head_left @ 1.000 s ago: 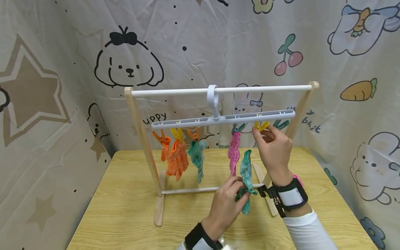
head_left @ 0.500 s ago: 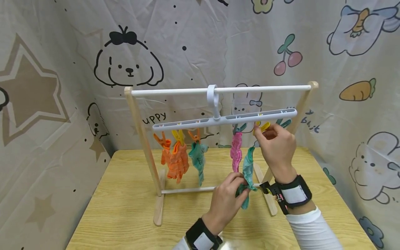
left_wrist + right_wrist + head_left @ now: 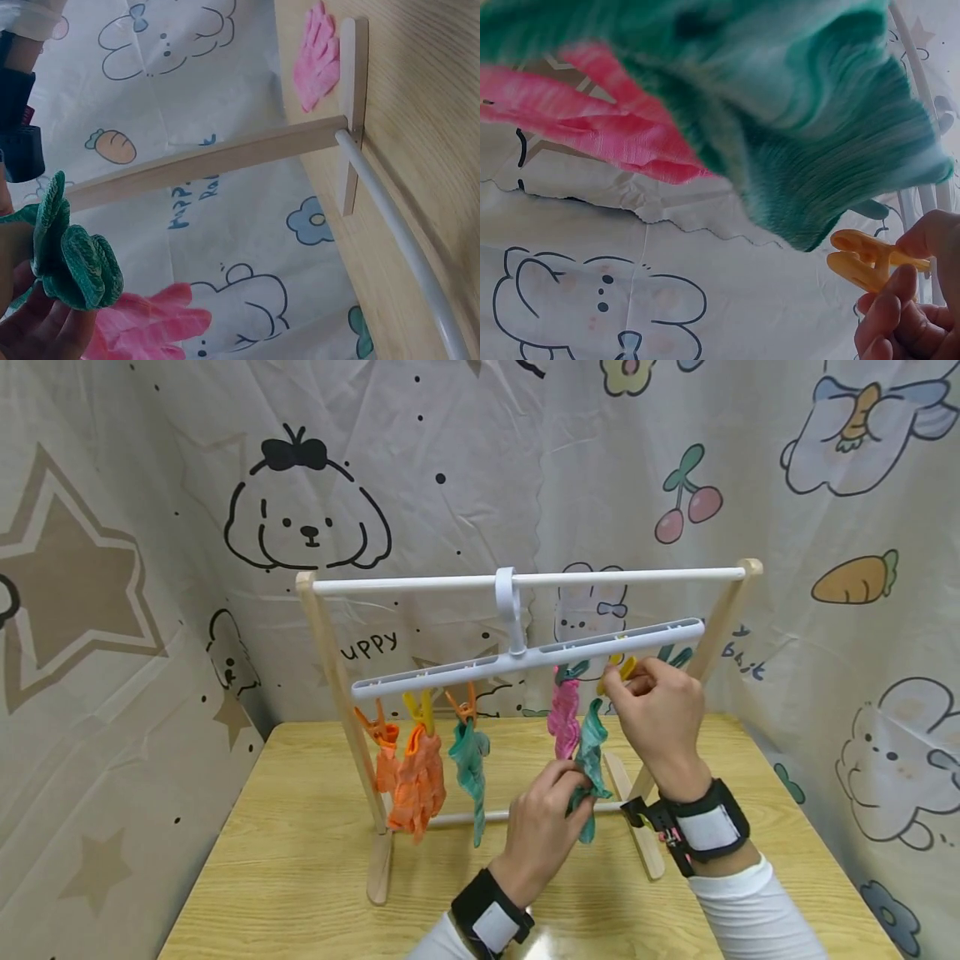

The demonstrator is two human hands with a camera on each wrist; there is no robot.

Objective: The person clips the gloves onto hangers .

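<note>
My left hand (image 3: 543, 818) pinches a green knit glove (image 3: 592, 743) and holds it up below the right part of a white hanger (image 3: 442, 675). My right hand (image 3: 663, 718) pinches a yellow clothespin (image 3: 859, 262) attached to that hanger. In the right wrist view the glove's cuff is close to the clothespin's tips, apparently outside them. Just left of the held glove, a pink glove (image 3: 564, 718) hangs from a dark teal clothespin (image 3: 573, 672). On the hanger's left half hang orange gloves (image 3: 420, 781) and another green glove (image 3: 468, 768).
The hanger hooks over the white top rod (image 3: 637, 576) of a wooden rack standing on the table (image 3: 285, 860). Another pink glove (image 3: 316, 60) lies on the table beside the rack's foot (image 3: 354, 90). A dark teal clothespin (image 3: 678, 657) hangs at the hanger's right end.
The hanger has tilted, its left end dropping with the gloves there. My left hand has lifted the green glove closer to the yellow clothespin, which now points more steeply down.
</note>
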